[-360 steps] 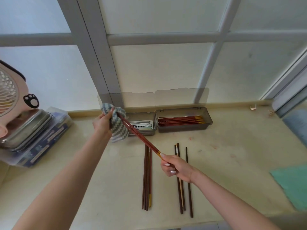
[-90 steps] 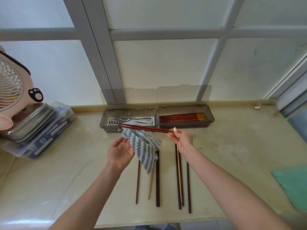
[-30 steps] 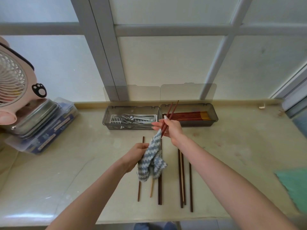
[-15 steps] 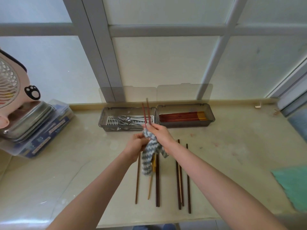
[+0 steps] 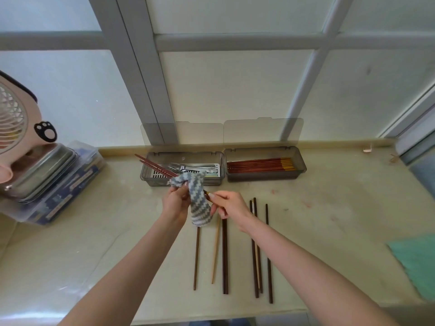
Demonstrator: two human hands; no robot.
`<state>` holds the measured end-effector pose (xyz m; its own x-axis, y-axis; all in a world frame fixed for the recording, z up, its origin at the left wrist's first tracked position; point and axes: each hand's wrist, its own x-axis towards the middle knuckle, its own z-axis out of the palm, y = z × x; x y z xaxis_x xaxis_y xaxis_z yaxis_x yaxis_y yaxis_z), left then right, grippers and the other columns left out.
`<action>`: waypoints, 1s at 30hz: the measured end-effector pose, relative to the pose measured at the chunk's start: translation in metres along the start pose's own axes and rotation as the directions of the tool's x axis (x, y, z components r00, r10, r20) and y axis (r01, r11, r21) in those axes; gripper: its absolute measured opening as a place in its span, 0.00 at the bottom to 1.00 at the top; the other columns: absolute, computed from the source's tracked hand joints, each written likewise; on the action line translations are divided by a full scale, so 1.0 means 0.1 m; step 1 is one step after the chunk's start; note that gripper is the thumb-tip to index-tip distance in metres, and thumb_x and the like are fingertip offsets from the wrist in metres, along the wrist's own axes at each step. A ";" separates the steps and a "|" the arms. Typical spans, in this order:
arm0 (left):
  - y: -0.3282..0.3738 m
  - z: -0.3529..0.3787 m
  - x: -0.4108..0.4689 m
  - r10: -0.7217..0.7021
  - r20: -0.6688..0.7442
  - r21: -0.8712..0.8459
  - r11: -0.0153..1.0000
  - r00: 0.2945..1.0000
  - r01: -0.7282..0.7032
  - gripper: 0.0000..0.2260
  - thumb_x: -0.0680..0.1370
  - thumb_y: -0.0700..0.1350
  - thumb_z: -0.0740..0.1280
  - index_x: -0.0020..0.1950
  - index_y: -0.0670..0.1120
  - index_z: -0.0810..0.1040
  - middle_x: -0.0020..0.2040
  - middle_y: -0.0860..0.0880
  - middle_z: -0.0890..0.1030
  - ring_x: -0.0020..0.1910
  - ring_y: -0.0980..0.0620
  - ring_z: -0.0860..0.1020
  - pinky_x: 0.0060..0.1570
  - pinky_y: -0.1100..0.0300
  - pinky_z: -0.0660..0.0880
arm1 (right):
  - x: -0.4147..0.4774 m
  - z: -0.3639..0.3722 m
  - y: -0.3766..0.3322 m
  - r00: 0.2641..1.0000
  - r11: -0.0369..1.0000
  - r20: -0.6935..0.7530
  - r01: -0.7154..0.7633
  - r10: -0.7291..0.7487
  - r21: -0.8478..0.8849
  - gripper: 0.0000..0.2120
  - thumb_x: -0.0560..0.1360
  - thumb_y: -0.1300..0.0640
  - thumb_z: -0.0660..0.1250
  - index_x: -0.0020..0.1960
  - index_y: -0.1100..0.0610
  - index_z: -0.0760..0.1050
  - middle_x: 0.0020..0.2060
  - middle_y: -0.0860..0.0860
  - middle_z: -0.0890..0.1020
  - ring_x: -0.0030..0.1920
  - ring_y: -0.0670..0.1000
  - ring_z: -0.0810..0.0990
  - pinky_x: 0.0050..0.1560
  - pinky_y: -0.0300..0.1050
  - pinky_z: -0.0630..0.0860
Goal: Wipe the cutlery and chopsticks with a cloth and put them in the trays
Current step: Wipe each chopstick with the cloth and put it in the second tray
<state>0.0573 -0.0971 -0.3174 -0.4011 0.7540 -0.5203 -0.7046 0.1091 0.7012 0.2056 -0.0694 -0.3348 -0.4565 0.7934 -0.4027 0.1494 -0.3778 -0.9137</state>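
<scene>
My left hand (image 5: 176, 203) grips a blue-and-white striped cloth (image 5: 197, 201) wrapped round a pair of red-brown chopsticks (image 5: 155, 166). My right hand (image 5: 229, 205) pinches the near end of that pair. The chopsticks' tips point up-left over the left tray (image 5: 150, 177), which holds forks and other metal cutlery (image 5: 195, 167). The right tray (image 5: 264, 178) holds several red chopsticks (image 5: 259, 164) with yellow ends. Several dark and light chopsticks (image 5: 224, 255) lie loose on the counter in front of me.
Both trays' clear lids (image 5: 262, 132) stand open against the window. A pink fan (image 5: 14, 128) sits over a metal tin and plastic box (image 5: 54, 182) at the left. A green cloth (image 5: 416, 262) lies at the right edge of the counter (image 5: 341, 220).
The held chopsticks have swung from pointing upright to pointing up-left over the cutlery tray. The cloth now sits further along the pair, and my hands have drawn apart a little.
</scene>
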 end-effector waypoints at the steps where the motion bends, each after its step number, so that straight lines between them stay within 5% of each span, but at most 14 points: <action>1: -0.02 -0.01 -0.01 0.002 0.003 0.007 1.000 1.000 -0.002 0.10 0.79 0.30 0.56 0.45 0.41 0.73 0.32 0.48 0.80 0.27 0.57 0.79 0.28 0.66 0.77 | 0.00 -0.02 0.01 1.000 1.000 -0.001 -0.012 0.012 0.023 0.09 0.78 0.61 0.64 0.55 0.62 0.79 0.31 0.56 0.78 0.23 0.45 0.66 0.24 0.36 0.59; 5: 0.03 -0.02 -0.01 0.024 -0.017 -0.018 1.000 1.000 -0.024 0.09 0.78 0.31 0.57 0.45 0.41 0.74 0.39 0.46 0.77 0.29 0.58 0.78 0.32 0.65 0.78 | 0.03 -0.11 0.00 0.998 0.998 -0.047 -0.045 0.047 0.038 0.07 0.77 0.65 0.64 0.50 0.65 0.80 0.30 0.56 0.78 0.24 0.45 0.68 0.24 0.35 0.62; 9: 0.23 -0.06 0.11 0.069 -0.054 -0.075 0.995 0.996 -0.073 0.07 0.78 0.33 0.59 0.46 0.42 0.75 0.43 0.46 0.77 0.40 0.53 0.75 0.47 0.59 0.76 | 0.10 -0.31 -0.02 0.990 0.996 -0.115 -0.085 0.086 0.016 0.07 0.76 0.67 0.65 0.46 0.64 0.82 0.30 0.57 0.79 0.27 0.47 0.71 0.25 0.36 0.65; 15: 0.49 -0.23 0.30 0.151 -0.218 -0.137 0.973 0.964 -0.184 0.07 0.78 0.35 0.61 0.44 0.45 0.75 0.36 0.51 0.76 0.29 0.60 0.72 0.29 0.70 0.74 | 0.23 -0.76 0.04 0.953 0.986 -0.292 -0.123 0.085 -0.115 0.06 0.76 0.66 0.65 0.46 0.61 0.80 0.31 0.55 0.78 0.29 0.47 0.71 0.26 0.35 0.67; 19: 0.55 -0.28 0.25 0.138 -0.045 -0.018 0.990 0.989 -0.139 0.08 0.80 0.36 0.58 0.46 0.45 0.74 0.36 0.51 0.78 0.23 0.62 0.74 0.28 0.70 0.74 | 0.35 -1.34 0.12 0.729 0.981 -0.678 -0.185 0.096 -0.060 0.08 0.77 0.67 0.62 0.48 0.62 0.80 0.34 0.55 0.79 0.30 0.48 0.74 0.28 0.37 0.68; 21: 0.48 -0.24 0.13 0.081 0.060 0.086 0.993 0.995 -0.086 0.08 0.80 0.36 0.57 0.48 0.44 0.75 0.33 0.52 0.82 0.28 0.60 0.79 0.30 0.67 0.77 | 0.35 -1.63 0.08 0.585 0.951 -0.809 -0.209 -0.063 -0.226 0.09 0.75 0.67 0.63 0.49 0.63 0.82 0.40 0.59 0.83 0.40 0.56 0.80 0.37 0.43 0.71; 23: 0.37 -0.21 0.04 0.057 0.092 0.162 0.984 0.994 -0.071 0.08 0.80 0.36 0.57 0.48 0.43 0.75 0.33 0.53 0.83 0.31 0.58 0.80 0.31 0.66 0.77 | 0.34 -1.93 0.02 0.541 0.897 -0.827 -0.275 -0.154 -0.347 0.10 0.74 0.67 0.63 0.49 0.64 0.82 0.45 0.62 0.83 0.48 0.60 0.80 0.41 0.44 0.69; 27: 0.19 -0.23 -0.05 0.062 0.093 0.205 0.975 0.994 -0.080 0.09 0.79 0.34 0.57 0.47 0.42 0.76 0.33 0.52 0.83 0.30 0.58 0.81 0.30 0.67 0.77 | 0.42 -2.41 -0.11 0.601 0.818 -0.789 -0.385 -0.130 -0.428 0.10 0.73 0.67 0.63 0.49 0.67 0.82 0.46 0.65 0.82 0.50 0.63 0.79 0.48 0.50 0.74; 30: 0.13 -0.28 -0.08 0.066 0.093 0.227 0.970 0.993 -0.086 0.09 0.79 0.34 0.57 0.48 0.42 0.77 0.34 0.52 0.84 0.31 0.57 0.81 0.32 0.66 0.78 | 0.50 -2.53 -0.21 0.714 0.767 -0.696 -0.405 -0.074 -0.497 0.09 0.72 0.69 0.64 0.47 0.66 0.82 0.41 0.63 0.82 0.42 0.60 0.78 0.42 0.47 0.72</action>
<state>0.0349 -0.1201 -0.3181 -0.3906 0.8166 -0.4250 -0.5159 0.1882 0.8357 0.4014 0.0987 -0.3492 0.2732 0.9269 -0.2572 0.7355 -0.3736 -0.5652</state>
